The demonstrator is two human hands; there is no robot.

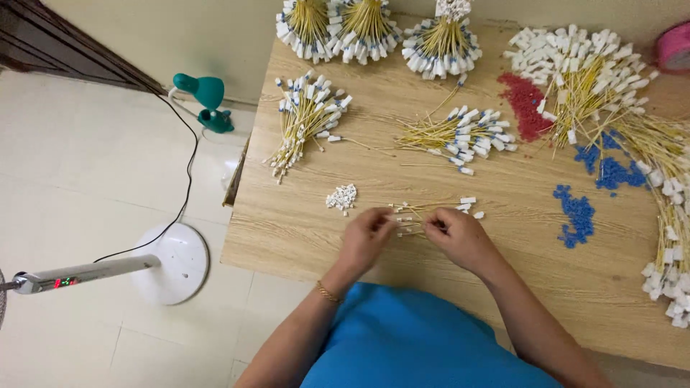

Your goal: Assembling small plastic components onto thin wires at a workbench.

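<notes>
My left hand [365, 237] and my right hand [460, 237] meet near the front edge of a wooden table [302, 230]. Between their fingertips they pinch a few thin yellow wires with white connector ends [411, 215]. A small heap of white plastic connectors [341, 197] lies just left of my left hand. Two or three loose white connectors [468, 205] lie just beyond my right hand.
Bundles of yellow wires with white and blue ends lie at mid-table [460, 135], at the left [305, 118], along the back edge [366, 29] and down the right side [668, 215]. Red beads [525, 106] and blue beads [577, 214] lie in patches. A fan base [172, 262] and green lamp [205, 97] stand on the floor.
</notes>
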